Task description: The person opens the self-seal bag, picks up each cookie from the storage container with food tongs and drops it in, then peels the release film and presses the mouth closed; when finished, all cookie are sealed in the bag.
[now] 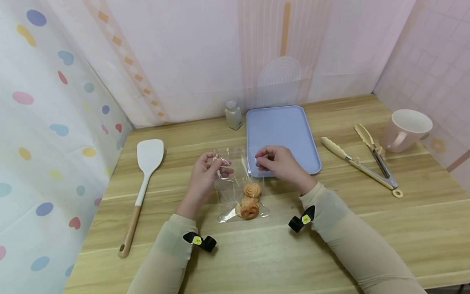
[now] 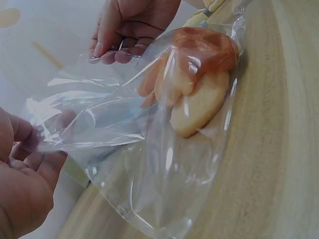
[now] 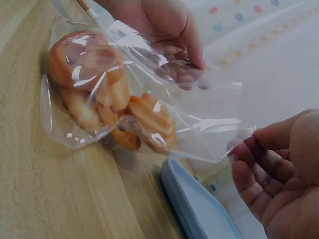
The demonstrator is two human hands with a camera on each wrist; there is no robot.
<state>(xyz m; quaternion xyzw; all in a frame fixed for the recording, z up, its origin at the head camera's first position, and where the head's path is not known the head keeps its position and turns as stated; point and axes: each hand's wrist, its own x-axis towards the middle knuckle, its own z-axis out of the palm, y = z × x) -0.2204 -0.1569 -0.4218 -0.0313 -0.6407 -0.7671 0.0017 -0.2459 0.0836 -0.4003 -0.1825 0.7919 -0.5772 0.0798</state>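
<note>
A clear plastic bag (image 1: 225, 194) with several golden-brown cookies (image 1: 251, 208) in its lower part is held upright over the table, mouth away from me. My left hand (image 1: 205, 175) pinches the left side of its mouth between thumb and fingers. On the opposite side, my right hand (image 1: 283, 165) pinches the other edge of the film. From the left wrist view, the film (image 2: 164, 184) stretches between both hands, and a pale oval cookie (image 2: 199, 107) lies below a browner one. Ring-shaped and ridged cookies (image 3: 152, 119) show through the plastic in the right wrist view.
A blue tray (image 1: 280, 126) lies just beyond my right hand, beside a small lidded jar (image 1: 233, 115). To the left is a white spatula (image 1: 149, 157) with a wooden handle. Spread tongs (image 1: 367, 167) and a pink mug (image 1: 405, 130) are on the right.
</note>
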